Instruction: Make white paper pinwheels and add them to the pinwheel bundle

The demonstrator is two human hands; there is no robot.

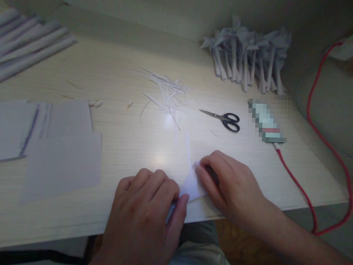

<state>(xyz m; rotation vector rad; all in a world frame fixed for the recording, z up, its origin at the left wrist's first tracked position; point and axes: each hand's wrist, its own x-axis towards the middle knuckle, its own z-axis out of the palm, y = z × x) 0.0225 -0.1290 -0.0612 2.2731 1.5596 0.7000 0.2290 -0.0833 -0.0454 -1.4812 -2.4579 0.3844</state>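
Near the front edge of the table, a small folded piece of white paper (192,186) lies between my hands. My left hand (149,209) rests over its left part, fingers curled and thumb pressed against the paper; what lies under the palm is hidden. At the upper right of the paper, my right hand (231,180) pinches the edge between thumb and fingers. Beyond the hands lie thin white paper strips (168,91) in a loose heap. Scissors (223,119) with black handles rest to the right of the heap, apart from both hands.
White paper sheets (65,163) lie at the left. Rolled paper tubes (31,46) fill the back left corner. Several twisted paper flowers (245,53) lean at the back right. A blurred-out phone (266,122) lies at the right, its red cable (296,185) hanging past the table edge.
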